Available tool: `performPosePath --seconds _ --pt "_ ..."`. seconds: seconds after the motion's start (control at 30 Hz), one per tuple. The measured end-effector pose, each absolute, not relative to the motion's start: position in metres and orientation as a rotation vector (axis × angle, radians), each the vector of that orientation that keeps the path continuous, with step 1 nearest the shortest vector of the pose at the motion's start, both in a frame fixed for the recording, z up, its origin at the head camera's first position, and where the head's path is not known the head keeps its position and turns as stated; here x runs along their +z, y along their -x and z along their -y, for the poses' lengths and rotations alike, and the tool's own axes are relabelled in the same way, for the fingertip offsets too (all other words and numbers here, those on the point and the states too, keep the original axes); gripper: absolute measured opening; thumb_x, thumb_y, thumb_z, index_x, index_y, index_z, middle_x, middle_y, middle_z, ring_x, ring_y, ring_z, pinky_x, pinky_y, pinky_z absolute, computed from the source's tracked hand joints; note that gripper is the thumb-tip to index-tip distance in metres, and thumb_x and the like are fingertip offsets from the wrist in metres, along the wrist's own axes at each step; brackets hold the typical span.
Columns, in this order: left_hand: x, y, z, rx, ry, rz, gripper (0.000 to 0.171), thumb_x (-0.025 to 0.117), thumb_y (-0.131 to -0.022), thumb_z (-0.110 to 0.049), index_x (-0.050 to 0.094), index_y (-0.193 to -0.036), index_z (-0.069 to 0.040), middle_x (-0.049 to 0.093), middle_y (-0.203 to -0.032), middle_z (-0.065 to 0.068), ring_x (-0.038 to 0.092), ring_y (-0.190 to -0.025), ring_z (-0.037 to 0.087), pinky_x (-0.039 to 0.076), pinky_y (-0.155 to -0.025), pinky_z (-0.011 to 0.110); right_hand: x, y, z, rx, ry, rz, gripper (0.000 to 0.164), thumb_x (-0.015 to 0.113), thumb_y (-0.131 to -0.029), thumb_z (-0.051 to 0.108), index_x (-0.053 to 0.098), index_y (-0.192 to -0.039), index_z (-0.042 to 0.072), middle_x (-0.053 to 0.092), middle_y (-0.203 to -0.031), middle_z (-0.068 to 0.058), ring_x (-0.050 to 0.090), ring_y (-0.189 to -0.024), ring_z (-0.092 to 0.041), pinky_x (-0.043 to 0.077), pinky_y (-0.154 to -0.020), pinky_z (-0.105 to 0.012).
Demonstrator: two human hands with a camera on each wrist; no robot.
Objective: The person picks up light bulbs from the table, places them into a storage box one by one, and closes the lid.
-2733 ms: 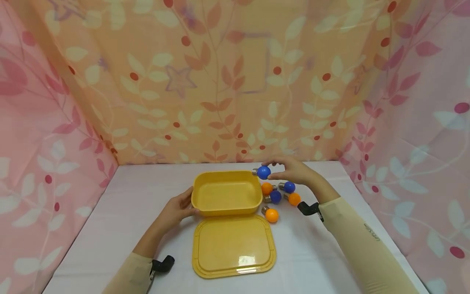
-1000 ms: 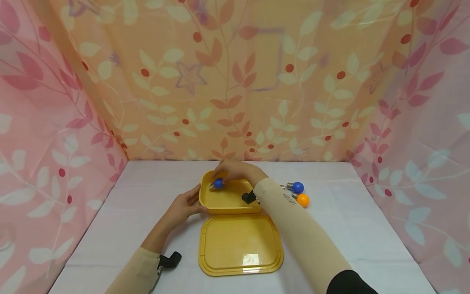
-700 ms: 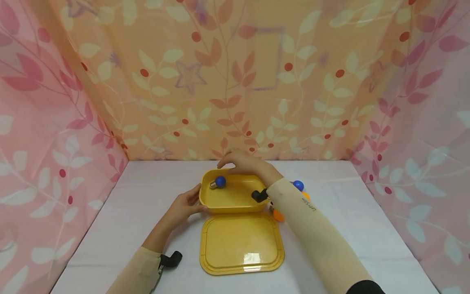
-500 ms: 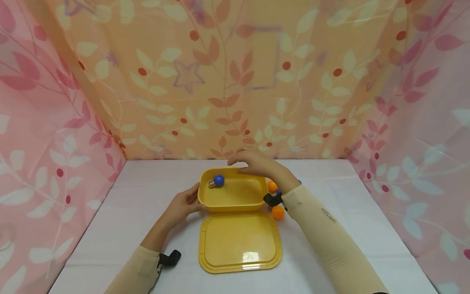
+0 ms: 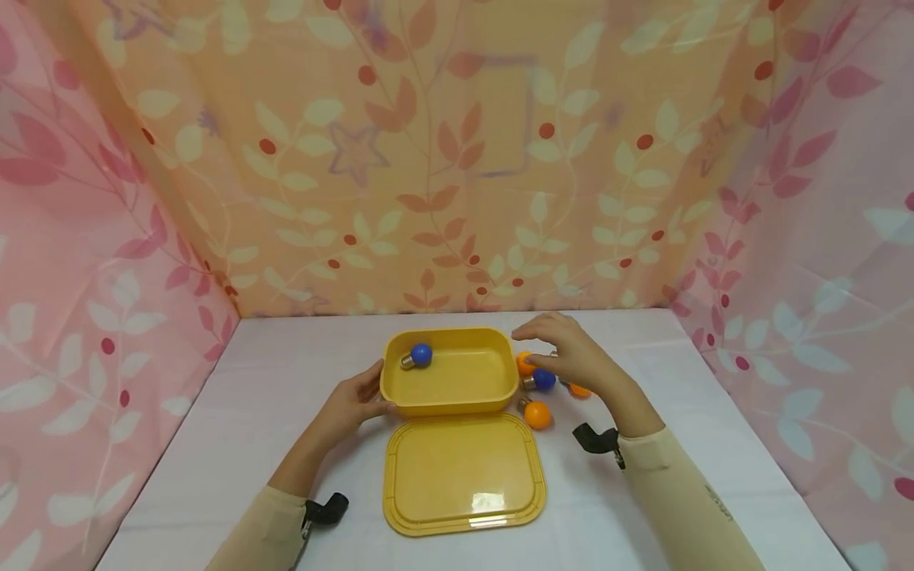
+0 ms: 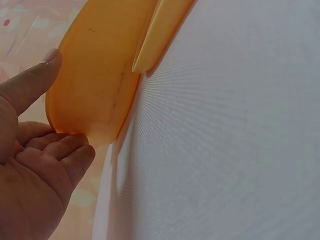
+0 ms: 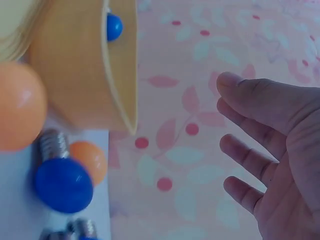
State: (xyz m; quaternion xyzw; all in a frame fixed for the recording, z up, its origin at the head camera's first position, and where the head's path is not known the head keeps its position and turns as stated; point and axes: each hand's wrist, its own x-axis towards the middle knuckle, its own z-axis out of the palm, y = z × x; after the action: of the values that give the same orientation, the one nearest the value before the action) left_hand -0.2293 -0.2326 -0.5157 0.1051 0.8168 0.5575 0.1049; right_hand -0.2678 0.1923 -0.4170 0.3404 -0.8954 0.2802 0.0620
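A yellow plastic container (image 5: 453, 385) stands open on the table with one blue light bulb (image 5: 421, 354) lying inside its left end. My left hand (image 5: 351, 400) grips the container's left end; in the left wrist view the thumb is at one edge and the fingers curl against the outer wall. Over the loose bulbs to the right hovers my right hand (image 5: 571, 353), holding nothing, thumb and fingers apart. Beneath and beside it lie an orange bulb (image 5: 525, 363), a blue bulb (image 5: 543, 381) and another orange bulb (image 5: 580, 391), partly covered by the hand.
The yellow lid (image 5: 464, 476) lies flat in front of the container. Right of the lid's far corner is one more orange bulb (image 5: 537, 415). A white cloth covers the table (image 5: 236, 444), and patterned curtains (image 5: 457, 159) enclose its back and sides.
My right hand carried the blue bulb left into the container and released it at the left end. It then lifted and moved back right over the loose bulbs. The left hand stayed on the container.
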Motion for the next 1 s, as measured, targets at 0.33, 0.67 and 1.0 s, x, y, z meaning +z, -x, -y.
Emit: performPosePath --seconds 0.33,0.67,1.0 --pt "-0.514 0.226 0.232 1.642 -0.319 -2.402 0.101 0.085 -0.085 -0.031 0.024 -0.164 -0.013 0.033 -0.166 0.005 0.037 -0.15 0.023 0.041 -0.114 0.036 -0.447 0.256 -0.245 0.93 -0.865 2.719 0.044 0.084 -0.087 0.015 0.072 -0.129 0.015 0.069 -0.13 0.001 0.055 -0.126 -0.027 0.04 -0.111 -0.06" --pt "-0.512 0.226 0.232 1.65 -0.322 -2.403 0.099 0.084 -0.086 -0.031 0.025 -0.163 -0.014 0.033 -0.166 0.004 0.038 -0.15 0.024 0.043 -0.112 0.035 -0.462 0.265 -0.277 1.006 -0.752 2.818 0.041 0.081 -0.09 0.02 0.071 -0.13 0.021 0.068 -0.13 0.004 0.055 -0.127 -0.026 0.042 -0.112 -0.06" --pt "-0.515 0.227 0.234 1.661 -0.32 -2.394 0.099 0.084 -0.086 -0.028 0.024 -0.163 -0.012 0.032 -0.166 0.006 0.037 -0.15 0.024 0.044 -0.11 0.03 -0.486 0.269 -0.303 1.177 -0.583 3.005 0.036 0.078 -0.091 0.02 0.074 -0.127 0.018 0.065 -0.136 -0.008 0.053 -0.132 -0.039 0.037 -0.113 -0.068"
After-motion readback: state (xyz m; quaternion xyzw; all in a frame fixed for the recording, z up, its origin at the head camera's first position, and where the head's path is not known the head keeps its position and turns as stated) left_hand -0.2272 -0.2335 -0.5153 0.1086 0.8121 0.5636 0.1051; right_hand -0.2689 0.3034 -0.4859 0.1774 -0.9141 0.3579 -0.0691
